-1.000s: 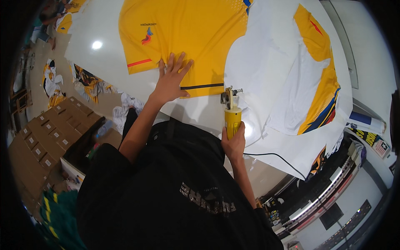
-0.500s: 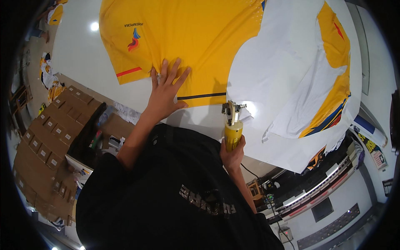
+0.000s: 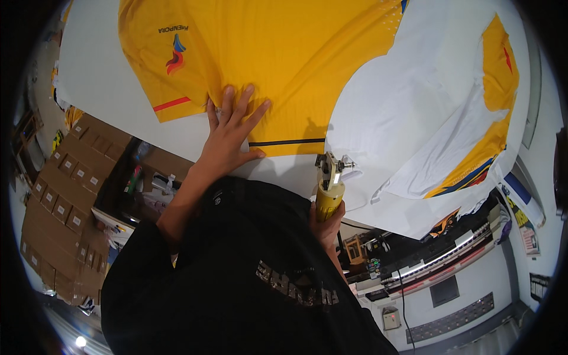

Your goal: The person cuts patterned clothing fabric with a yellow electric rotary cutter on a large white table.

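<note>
My left hand (image 3: pixel 229 133) lies spread over the lower edge of a yellow jersey piece (image 3: pixel 284 71), fingers apart and pressing the cloth to the table. That piece bears a dark stripe near its hem, a red stripe and a small flame-shaped emblem at the left. In my right hand (image 3: pixel 327 226) is a yellow handheld electric cloth cutter (image 3: pixel 329 198), its metal head pointing away from me. The head sits at the right end of the hem, by the fabric corner; whether it touches the cloth I cannot tell. White fabric (image 3: pixel 378 106) adjoins the yellow piece on the right.
A white-and-yellow fabric offcut (image 3: pixel 455 142) lies at the table's right. Stacked brown cardboard boxes (image 3: pixel 65 189) stand at the lower left, beside an open box of odds and ends. A dark cable (image 3: pixel 402 302) hangs at the lower right, near a long machine (image 3: pixel 426 254).
The view has shifted slightly. My right hand and the cutter have drawn back a little toward me. My left hand stays spread on the jersey piece.
</note>
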Tool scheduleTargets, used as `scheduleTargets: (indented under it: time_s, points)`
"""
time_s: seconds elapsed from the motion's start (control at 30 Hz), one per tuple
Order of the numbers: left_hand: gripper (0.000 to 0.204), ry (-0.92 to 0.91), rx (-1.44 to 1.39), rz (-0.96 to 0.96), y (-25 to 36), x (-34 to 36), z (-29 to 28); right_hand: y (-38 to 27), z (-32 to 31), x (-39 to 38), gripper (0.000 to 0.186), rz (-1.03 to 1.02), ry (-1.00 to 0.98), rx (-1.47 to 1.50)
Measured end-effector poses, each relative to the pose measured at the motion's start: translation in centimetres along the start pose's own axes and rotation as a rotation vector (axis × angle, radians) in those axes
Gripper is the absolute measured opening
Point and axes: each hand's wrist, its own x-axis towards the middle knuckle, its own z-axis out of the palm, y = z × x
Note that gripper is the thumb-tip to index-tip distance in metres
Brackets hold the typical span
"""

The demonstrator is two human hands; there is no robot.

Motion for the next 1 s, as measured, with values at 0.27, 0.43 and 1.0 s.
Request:
scheduleTargets:
  time_s: [0.27,0.43,1.0]
  points:
    - [0.117,-0.013,0.001,0.0,-0.3,-0.1,0.2,-0.9,-0.8,1.3,0.08,0.03,-0.052,-0.007]
    - [0.116,-0.017,-0.009,0.0,-0.2,-0.1,0.1,-1.0,-0.7,1.8,0.08,0.002,-0.03,0.01]
    - [0.111,-0.039,-0.028,-0.016,-0.5,0.1,0.4,-3.6,-1.0,5.5,0.085,0.004,-0.014,0.014]
